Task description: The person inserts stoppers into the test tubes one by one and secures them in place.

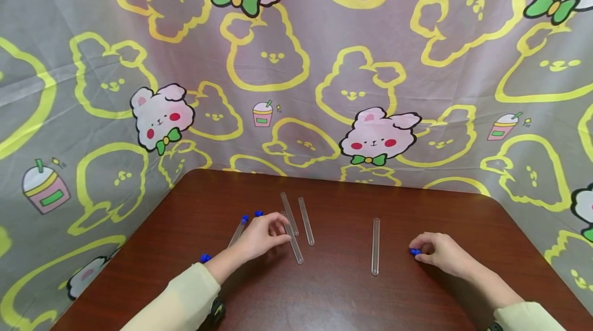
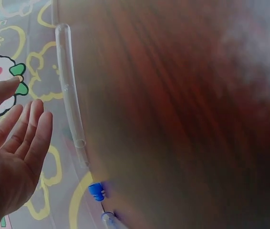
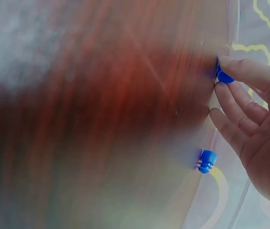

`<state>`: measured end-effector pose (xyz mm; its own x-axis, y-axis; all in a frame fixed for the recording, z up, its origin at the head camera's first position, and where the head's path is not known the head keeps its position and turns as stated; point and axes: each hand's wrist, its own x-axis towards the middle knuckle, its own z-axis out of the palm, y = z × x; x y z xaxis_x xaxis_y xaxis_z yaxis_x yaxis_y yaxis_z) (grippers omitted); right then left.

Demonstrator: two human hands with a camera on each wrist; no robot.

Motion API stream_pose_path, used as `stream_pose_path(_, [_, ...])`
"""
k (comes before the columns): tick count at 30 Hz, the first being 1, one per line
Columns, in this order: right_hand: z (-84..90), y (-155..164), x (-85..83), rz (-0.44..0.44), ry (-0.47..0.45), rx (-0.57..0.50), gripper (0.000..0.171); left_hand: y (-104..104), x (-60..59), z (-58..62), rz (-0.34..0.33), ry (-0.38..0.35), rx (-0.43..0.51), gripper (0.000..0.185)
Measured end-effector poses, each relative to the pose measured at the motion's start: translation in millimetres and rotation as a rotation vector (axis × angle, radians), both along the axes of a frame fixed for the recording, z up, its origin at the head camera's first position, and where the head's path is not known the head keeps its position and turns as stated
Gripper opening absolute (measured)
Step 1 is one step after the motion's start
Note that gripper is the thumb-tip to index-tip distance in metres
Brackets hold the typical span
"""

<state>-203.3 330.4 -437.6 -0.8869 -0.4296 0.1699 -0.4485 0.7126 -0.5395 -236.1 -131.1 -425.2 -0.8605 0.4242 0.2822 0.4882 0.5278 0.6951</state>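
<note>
the right hand [image 1: 442, 254] pinches a blue cap [image 1: 414, 252] against the brown table [image 1: 343, 295], just right of a lone open test tube [image 1: 375, 246], handy for capping. the left hand [image 1: 264, 236], fingers relaxed and holding nothing, rests over the near end of one of three uncapped tubes [image 1: 296, 218]; a capped tube [image 1: 238, 229] lies to its left.

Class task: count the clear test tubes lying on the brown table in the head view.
5 tubes: two far-centre, one at the left hand's fingertips, one capped behind it, one alone centre-right. Others may be hidden.

Pale yellow sleeves [image 1: 180, 297] — black wristbands [image 1: 216, 310]
</note>
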Motion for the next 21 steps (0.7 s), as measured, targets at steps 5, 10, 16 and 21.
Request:
stream_pose_path(5, [3.6, -3, 0.9, -0.021, -0.025, 0.022, 0.019, 1, -7.9, -2.4, 0.052, -0.005, -0.038, 0.026])
stream_pose_path(10, [11.6, -8, 3.7, -0.033, 0.026, 0.034, 0.019, 5, -11.0, -3.5, 0.082, -0.019, -0.091, 0.027])
stream_pose_path(16, [21.9, -11, 9.0, -0.047, 0.089, 0.011, 0.019, 10, -14.2, -6.6, 0.101, -0.021, -0.134, 0.030])
stream_pose_path(21, [24.7, -13, 12.2, -0.036, 0.107, -0.003, 0.019, 12, -17.0, -11.4, 0.112, -0.007, -0.217, 0.031])
